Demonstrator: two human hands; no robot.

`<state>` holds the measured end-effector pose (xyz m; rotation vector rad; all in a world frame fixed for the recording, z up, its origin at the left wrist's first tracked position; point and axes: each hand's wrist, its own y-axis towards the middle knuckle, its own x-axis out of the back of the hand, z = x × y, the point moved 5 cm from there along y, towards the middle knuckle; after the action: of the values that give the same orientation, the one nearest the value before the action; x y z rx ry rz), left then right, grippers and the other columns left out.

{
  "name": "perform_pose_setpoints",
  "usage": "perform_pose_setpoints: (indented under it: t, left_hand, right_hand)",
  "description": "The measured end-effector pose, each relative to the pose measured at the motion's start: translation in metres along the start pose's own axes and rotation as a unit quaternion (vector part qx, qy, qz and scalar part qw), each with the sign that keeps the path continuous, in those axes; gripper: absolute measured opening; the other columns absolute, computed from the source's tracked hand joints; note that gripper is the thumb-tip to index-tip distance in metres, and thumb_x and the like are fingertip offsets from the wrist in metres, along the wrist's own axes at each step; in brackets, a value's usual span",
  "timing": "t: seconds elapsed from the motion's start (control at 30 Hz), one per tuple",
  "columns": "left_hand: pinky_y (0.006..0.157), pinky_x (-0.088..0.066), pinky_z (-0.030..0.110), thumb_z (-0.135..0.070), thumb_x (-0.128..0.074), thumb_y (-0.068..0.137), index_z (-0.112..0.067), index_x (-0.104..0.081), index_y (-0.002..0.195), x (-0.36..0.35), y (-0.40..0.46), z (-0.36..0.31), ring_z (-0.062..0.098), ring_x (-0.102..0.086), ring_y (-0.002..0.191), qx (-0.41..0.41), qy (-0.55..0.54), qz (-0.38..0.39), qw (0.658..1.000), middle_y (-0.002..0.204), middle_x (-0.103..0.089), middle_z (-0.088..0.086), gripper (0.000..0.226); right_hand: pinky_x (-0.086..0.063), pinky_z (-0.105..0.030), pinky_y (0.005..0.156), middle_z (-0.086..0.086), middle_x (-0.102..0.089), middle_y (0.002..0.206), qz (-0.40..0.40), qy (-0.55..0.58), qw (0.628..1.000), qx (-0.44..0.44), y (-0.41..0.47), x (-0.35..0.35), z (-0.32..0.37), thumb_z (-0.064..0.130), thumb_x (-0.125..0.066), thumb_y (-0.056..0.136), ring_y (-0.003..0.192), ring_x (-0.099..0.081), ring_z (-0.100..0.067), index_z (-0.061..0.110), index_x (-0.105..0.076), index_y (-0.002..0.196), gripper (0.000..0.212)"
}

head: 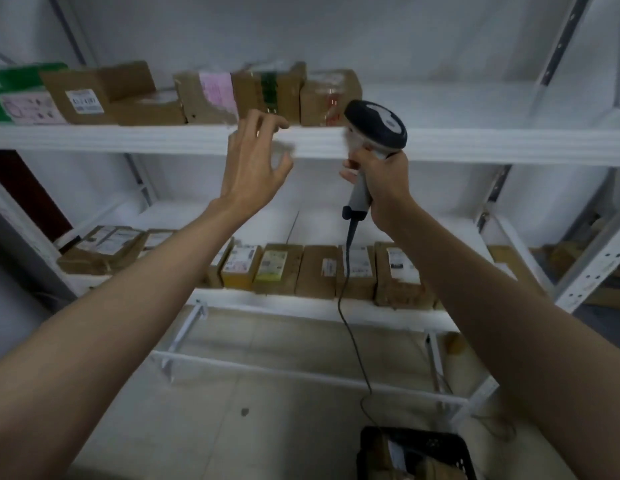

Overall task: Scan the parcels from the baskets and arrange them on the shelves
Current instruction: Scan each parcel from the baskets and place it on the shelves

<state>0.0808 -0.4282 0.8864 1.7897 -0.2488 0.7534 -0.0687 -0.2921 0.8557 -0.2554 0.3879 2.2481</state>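
Observation:
My right hand (379, 183) grips the handle of a grey and black barcode scanner (376, 128), its head raised in front of the upper shelf (128, 138). Its cord (350, 327) hangs down toward a black basket (414, 452) on the floor, which holds brown parcels. My left hand (253, 161) is lifted with fingers spread and relaxed, just in front of the upper shelf edge, holding nothing. Several brown parcels stand in a row on the upper shelf, the rightmost one (331, 97) just behind the scanner. More labelled parcels (317, 270) line the lower shelf (301, 308).
A green box (19, 95) sits at the far left of the upper shelf. The right half of the upper shelf (492, 105) is bare. Metal uprights (557, 39) frame the rack. A second rack with boxes (585, 258) stands to the right. Tiled floor lies below.

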Motion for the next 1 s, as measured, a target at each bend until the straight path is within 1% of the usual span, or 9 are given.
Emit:
perform_pose_setpoints:
  t: [0.17,0.27,0.43,0.5,0.6,0.77,0.87,0.93,1.0]
  left_hand:
    - [0.085,-0.028,0.025,-0.023,-0.054,0.091,-0.012,-0.058,0.117,-0.029,-0.071,-0.009,0.020,-0.055,0.105,-0.002,0.005,0.056,0.998,0.118,-0.056,0.008,0.028]
    - [0.085,-0.031,0.028,-0.021,-0.054,0.090,-0.011,-0.059,0.116,-0.051,-0.125,-0.010,0.021,-0.056,0.103,-0.010,-0.008,0.105,0.994,0.116,-0.057,0.009,0.028]
    - [0.095,-0.041,0.047,-0.019,-0.053,0.090,-0.005,-0.060,0.111,-0.084,-0.223,-0.009,0.033,-0.057,0.101,0.009,-0.040,0.204,0.978,0.110,-0.058,0.015,0.026]
    - [0.088,-0.037,0.040,-0.018,-0.054,0.089,-0.007,-0.060,0.109,-0.092,-0.265,-0.014,0.028,-0.058,0.099,0.025,-0.069,0.247,0.966,0.107,-0.059,0.011,0.024]
    - [0.081,-0.033,0.033,-0.015,-0.059,0.089,-0.012,-0.061,0.109,-0.103,-0.330,-0.029,0.023,-0.058,0.099,0.031,-0.107,0.307,0.945,0.106,-0.059,0.006,0.020]
    - [0.092,-0.041,0.038,-0.012,-0.060,0.088,-0.011,-0.063,0.108,-0.109,-0.438,-0.068,0.021,-0.057,0.100,0.014,-0.174,0.409,0.895,0.107,-0.060,0.005,0.020]
    - [0.090,-0.044,0.036,-0.010,-0.059,0.086,-0.007,-0.065,0.104,-0.104,-0.501,-0.096,0.020,-0.059,0.097,-0.012,-0.210,0.463,0.861,0.106,-0.063,0.007,0.020]
    - [0.090,-0.048,0.041,-0.010,-0.058,0.086,-0.007,-0.066,0.104,-0.103,-0.541,-0.113,0.024,-0.061,0.098,-0.035,-0.220,0.501,0.836,0.104,-0.064,0.008,0.019]
    - [0.088,-0.049,0.045,-0.012,-0.058,0.087,-0.006,-0.066,0.103,-0.103,-0.577,-0.134,0.028,-0.061,0.098,-0.066,-0.221,0.537,0.811,0.102,-0.065,0.010,0.018]
  right_hand:
    - [-0.063,-0.043,0.079,-0.014,-0.062,0.090,0.001,0.012,0.998,-0.061,-0.046,0.013,-0.050,-0.010,-0.060,0.090,0.076,-0.062,-0.022,0.001,-0.060,0.113,0.025]
    - [-0.062,-0.038,0.074,-0.012,-0.062,0.087,-0.015,0.012,0.993,-0.116,-0.080,0.027,-0.091,-0.008,-0.062,0.090,0.072,-0.062,-0.021,0.003,-0.060,0.109,0.023]
    - [-0.061,-0.040,0.070,-0.009,-0.062,0.078,-0.058,0.010,0.980,-0.190,-0.150,0.057,-0.158,-0.006,-0.062,0.091,0.066,-0.061,-0.020,0.006,-0.062,0.102,0.018]
    - [-0.061,-0.044,0.075,-0.010,-0.062,0.081,-0.083,0.018,0.973,-0.216,-0.182,0.073,-0.182,-0.006,-0.062,0.092,0.065,-0.060,-0.020,0.006,-0.062,0.104,0.018]
    - [-0.060,-0.045,0.081,-0.012,-0.060,0.086,-0.134,0.008,0.959,-0.251,-0.236,0.099,-0.216,-0.006,-0.057,0.093,0.066,-0.059,-0.020,0.000,-0.057,0.119,0.026]
    - [-0.056,-0.044,0.076,-0.011,-0.056,0.076,-0.257,0.021,0.921,-0.290,-0.349,0.145,-0.269,-0.005,-0.053,0.096,0.055,-0.055,-0.019,0.002,-0.056,0.103,0.011]
    - [-0.054,-0.039,0.069,-0.012,-0.053,0.069,-0.335,0.059,0.885,-0.317,-0.426,0.172,-0.298,-0.007,-0.056,0.093,0.056,-0.056,-0.022,0.003,-0.056,0.090,0.010]
    - [-0.054,-0.037,0.067,-0.011,-0.055,0.071,-0.377,0.082,0.863,-0.326,-0.478,0.189,-0.312,-0.004,-0.059,0.093,0.058,-0.058,-0.021,0.001,-0.055,0.097,0.008]
    - [-0.057,-0.035,0.065,-0.010,-0.061,0.076,-0.420,0.090,0.839,-0.335,-0.530,0.208,-0.322,0.001,-0.062,0.094,0.059,-0.062,-0.019,-0.001,-0.054,0.113,0.021]
